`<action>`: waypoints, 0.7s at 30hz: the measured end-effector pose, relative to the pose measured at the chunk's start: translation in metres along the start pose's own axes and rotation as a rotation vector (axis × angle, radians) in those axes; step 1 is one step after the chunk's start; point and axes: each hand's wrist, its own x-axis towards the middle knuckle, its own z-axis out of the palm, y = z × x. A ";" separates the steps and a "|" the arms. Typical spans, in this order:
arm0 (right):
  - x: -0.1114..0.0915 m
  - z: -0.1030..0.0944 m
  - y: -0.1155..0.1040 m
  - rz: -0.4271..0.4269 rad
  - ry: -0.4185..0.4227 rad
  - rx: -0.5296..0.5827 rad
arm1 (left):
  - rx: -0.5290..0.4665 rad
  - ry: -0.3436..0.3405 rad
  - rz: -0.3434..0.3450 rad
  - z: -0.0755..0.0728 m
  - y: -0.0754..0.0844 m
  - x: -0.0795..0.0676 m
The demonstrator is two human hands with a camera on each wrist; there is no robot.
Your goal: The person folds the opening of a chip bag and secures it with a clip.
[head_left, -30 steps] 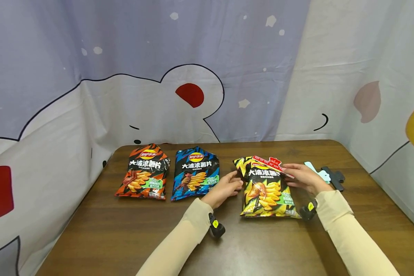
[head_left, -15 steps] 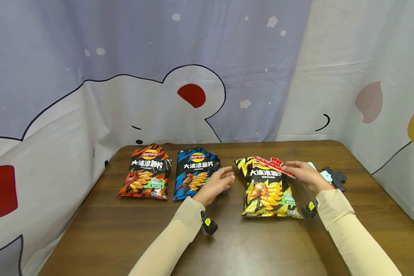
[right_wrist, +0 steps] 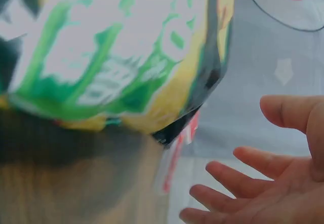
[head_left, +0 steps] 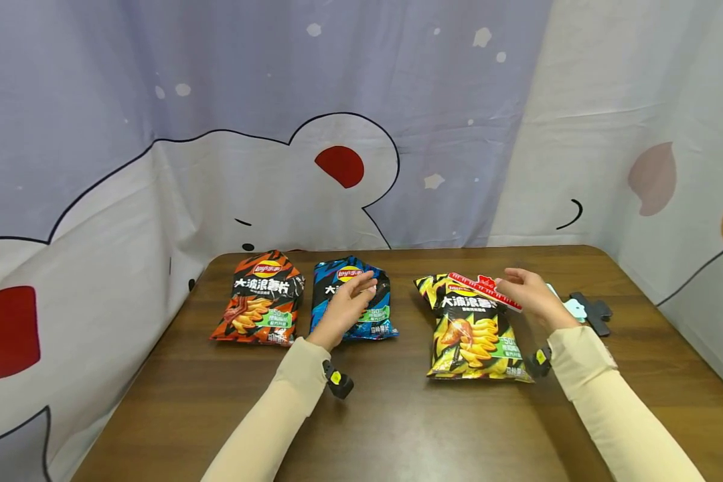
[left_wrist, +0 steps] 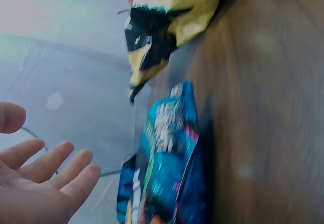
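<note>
A yellow-and-black chip bag lies on the table in front of me, a red bag clip across its folded top. My right hand is beside the clip's right end; in the right wrist view, its fingers are spread, apart from clip and bag. My left hand hovers over a blue chip bag and hides part of its front in the head view. Its fingers are extended and hold nothing, as the left wrist view shows. The blue bag's top looks folded back.
An orange-and-black chip bag lies left of the blue one. Right of my right hand are a pale blue clip and black clips, partly hidden. A printed curtain hangs behind the wooden table.
My left hand has moved left from beside the yellow bag to above the blue bag. My right hand has come off the red clip and lifted slightly. The bags stay put.
</note>
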 end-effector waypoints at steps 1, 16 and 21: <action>0.000 0.000 -0.002 -0.010 0.014 -0.004 | 0.019 0.020 0.011 -0.003 0.000 0.000; -0.002 0.020 -0.052 -0.083 0.162 0.150 | 0.194 0.131 0.003 -0.034 -0.008 0.001; 0.002 0.031 -0.066 -0.102 0.140 0.275 | 0.235 0.135 -0.001 -0.041 -0.014 0.004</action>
